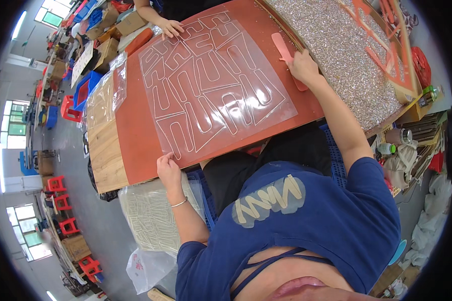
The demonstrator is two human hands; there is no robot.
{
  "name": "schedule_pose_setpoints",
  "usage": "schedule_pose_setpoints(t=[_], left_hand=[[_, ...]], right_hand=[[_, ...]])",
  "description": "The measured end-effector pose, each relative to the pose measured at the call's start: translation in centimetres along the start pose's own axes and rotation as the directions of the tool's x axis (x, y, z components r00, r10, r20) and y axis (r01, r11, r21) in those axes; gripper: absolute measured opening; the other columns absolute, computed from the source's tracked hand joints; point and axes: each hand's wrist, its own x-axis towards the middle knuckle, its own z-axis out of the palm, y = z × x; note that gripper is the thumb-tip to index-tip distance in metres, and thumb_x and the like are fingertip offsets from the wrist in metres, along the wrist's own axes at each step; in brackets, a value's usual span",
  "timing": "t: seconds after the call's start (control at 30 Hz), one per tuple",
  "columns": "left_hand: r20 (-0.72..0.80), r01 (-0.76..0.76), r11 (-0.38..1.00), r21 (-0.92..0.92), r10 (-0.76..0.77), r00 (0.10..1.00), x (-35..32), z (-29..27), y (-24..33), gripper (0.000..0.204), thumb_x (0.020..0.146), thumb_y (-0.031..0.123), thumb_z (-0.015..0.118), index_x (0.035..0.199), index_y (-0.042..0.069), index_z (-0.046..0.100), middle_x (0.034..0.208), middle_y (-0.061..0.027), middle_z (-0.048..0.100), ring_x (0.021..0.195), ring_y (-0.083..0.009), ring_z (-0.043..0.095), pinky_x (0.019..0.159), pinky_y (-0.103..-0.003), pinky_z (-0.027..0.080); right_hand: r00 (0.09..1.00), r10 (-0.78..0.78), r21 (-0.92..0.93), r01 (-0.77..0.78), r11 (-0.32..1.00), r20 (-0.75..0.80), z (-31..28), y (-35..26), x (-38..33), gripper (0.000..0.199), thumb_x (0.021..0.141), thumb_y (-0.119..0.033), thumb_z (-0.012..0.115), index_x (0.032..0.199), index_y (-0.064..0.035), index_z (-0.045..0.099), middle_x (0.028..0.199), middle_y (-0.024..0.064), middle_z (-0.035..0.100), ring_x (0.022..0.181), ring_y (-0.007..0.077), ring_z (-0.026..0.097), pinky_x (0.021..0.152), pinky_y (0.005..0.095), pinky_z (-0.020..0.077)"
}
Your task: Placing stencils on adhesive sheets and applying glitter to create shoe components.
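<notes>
A clear plastic sheet (221,135) with white-outlined letter-like shapes lies on a red-brown board (135,145) in front of me. My left hand (169,170) is at the sheet's near left corner, thumb and fingers closed together on its edge. On the right side of the board, my right hand (303,68) is closed around a flat pink strip (281,46) with a rounded end. Part of the strip is hidden under my fingers. Across from me, another person's hand (172,28) rests on the sheet's far left edge.
Right of the board, a wide tray of glittery silver bits (336,45) holds pink frame-like pieces (374,50). A wooden panel (105,155) adjoins the board's left. Below it sits a plastic-wrapped stack of patterned sheets (150,215). Red stools (63,202) stand farther left.
</notes>
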Motion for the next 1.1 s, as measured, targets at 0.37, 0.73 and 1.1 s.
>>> schedule_pose_setpoints(t=[0.37,0.73,1.1], left_hand=[[-0.093,0.159,0.963,-0.219,-0.182,0.979,-0.3,0.6,1.5,0.016,0.082,0.013,0.063,0.093,0.003,0.068,0.088,-0.0123,0.061,0.073,-0.0245,0.060,0.069,-0.036,0.049],[0.041,0.318,0.934,-0.166,-0.316,0.948,1.9,-1.4,3.4,0.021,0.084,0.023,0.064,0.083,0.002,0.061,0.072,-0.0098,0.056,0.075,-0.0263,0.057,0.070,-0.038,0.047],[0.054,0.247,0.952,0.182,-0.261,0.964,3.6,-0.5,2.4,0.028,0.083,0.029,0.066,0.073,0.002,0.064,0.071,-0.0128,0.059,0.074,-0.0315,0.060,0.070,-0.040,0.047]], right_hand=[[0.958,0.041,0.031,-0.052,0.998,0.283,0.9,-2.2,9.3,0.054,0.078,-0.021,0.069,0.123,0.0013,0.051,0.094,0.0243,0.065,0.095,0.0354,0.063,0.084,0.0415,0.0498],[0.970,-0.206,0.643,0.076,0.762,0.129,4.7,-7.5,7.2,0.039,0.086,-0.001,0.054,0.124,-0.0032,0.055,0.112,0.0175,0.063,0.101,0.0195,0.061,0.087,0.0296,0.0467],[0.976,-0.217,0.789,0.127,0.601,0.009,8.2,-10.7,6.4,0.029,0.090,-0.010,0.053,0.115,0.0001,0.061,0.106,0.0193,0.066,0.099,0.0230,0.064,0.086,0.0312,0.0470]])
